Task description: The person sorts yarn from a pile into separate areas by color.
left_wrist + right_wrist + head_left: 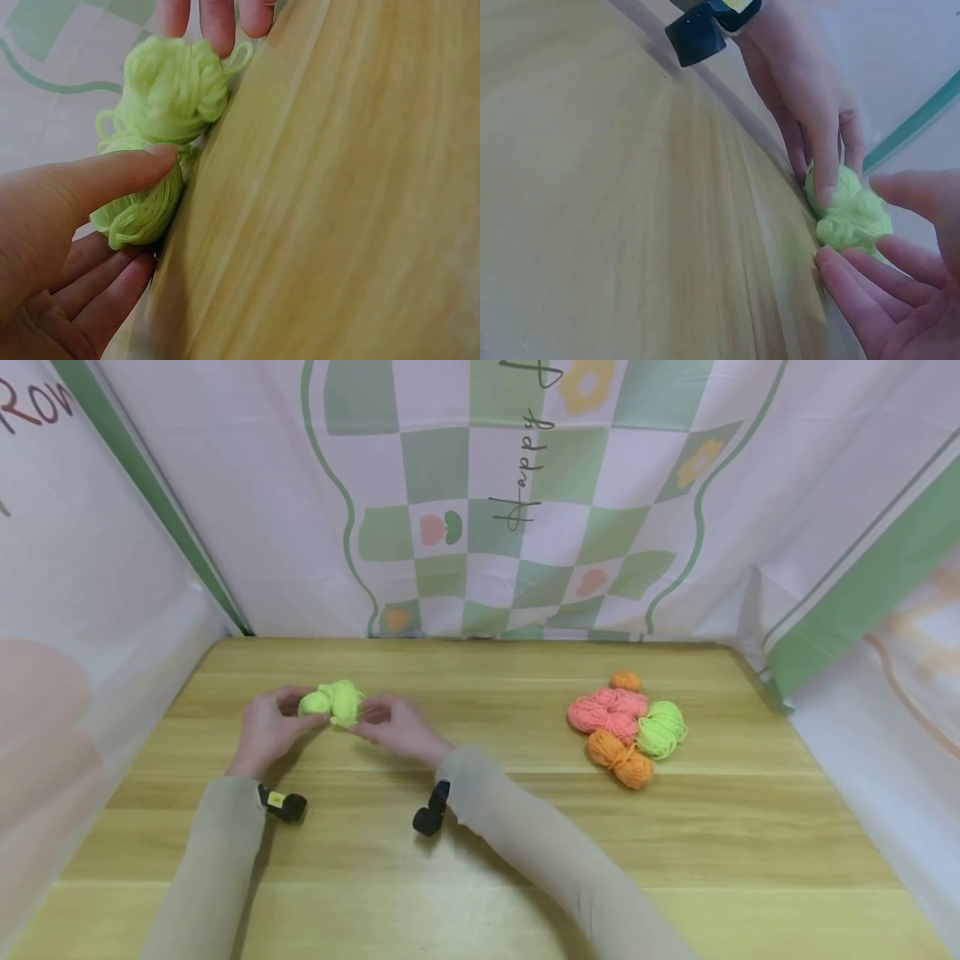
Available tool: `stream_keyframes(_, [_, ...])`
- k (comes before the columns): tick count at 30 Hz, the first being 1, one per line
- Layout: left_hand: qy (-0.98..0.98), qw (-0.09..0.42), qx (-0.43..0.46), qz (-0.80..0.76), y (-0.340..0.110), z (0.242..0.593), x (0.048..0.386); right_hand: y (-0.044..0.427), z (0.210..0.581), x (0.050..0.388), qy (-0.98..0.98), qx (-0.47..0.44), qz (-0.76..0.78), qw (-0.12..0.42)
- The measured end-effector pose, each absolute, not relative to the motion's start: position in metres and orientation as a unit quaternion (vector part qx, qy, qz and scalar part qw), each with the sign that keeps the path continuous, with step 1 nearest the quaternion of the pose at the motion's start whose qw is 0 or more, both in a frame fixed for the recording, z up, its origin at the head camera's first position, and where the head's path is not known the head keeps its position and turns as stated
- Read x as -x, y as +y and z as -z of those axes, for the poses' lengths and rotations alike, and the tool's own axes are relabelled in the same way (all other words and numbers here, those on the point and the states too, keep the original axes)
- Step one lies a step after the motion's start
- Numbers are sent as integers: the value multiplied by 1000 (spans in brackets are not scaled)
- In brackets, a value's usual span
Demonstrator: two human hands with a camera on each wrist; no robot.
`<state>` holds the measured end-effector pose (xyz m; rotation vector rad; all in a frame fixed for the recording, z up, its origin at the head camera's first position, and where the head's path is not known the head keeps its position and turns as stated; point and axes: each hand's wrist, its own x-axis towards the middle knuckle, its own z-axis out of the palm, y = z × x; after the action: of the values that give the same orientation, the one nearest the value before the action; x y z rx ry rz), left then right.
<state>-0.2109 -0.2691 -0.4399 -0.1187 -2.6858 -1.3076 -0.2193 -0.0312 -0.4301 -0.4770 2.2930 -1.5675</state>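
A yellow-green skein of yarn point(339, 700), pinched at its middle into two lobes, lies at the left of the wooden table. My left hand point(268, 727) holds its left lobe, the thumb across the top and the fingers on the other side, as the left wrist view shows. At the other lobe is my right hand point(399, 727), its fingers fairly straight and the fingertips at the yarn's edge. In the right wrist view the thumb of this hand point(922, 289) stands apart from the fingers beside the yarn point(859, 217). A small loop sticks out near the right fingertips in the left wrist view.
On the table's right side sit more skeins in a cluster: pink yarn point(603, 712), another yellow-green skein point(662, 729), an orange skein point(621, 760) in front and a small orange one point(626, 681) behind. A printed curtain point(495, 568) borders the wooden table point(465, 852).
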Motion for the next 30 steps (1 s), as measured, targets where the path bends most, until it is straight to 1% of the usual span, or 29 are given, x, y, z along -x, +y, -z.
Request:
stream_keyframes(4, [-893,75,41,442,-269,440,210,-32,430,217,802,186,543,166])
stream_keyframes(8, [-892,77,46,443,-269,440,210,-29,430,216,798,185,548,167])
stream_keyframes(16, [-892,88,51,441,-269,441,211,-12,426,218,778,183,578,164])
stream_keyframes(23, [-896,93,49,432,-268,441,211,10,418,222,781,189,578,139])
stream_keyframes(30, [-897,85,44,431,-268,440,210,35,409,228,781,200,583,98])
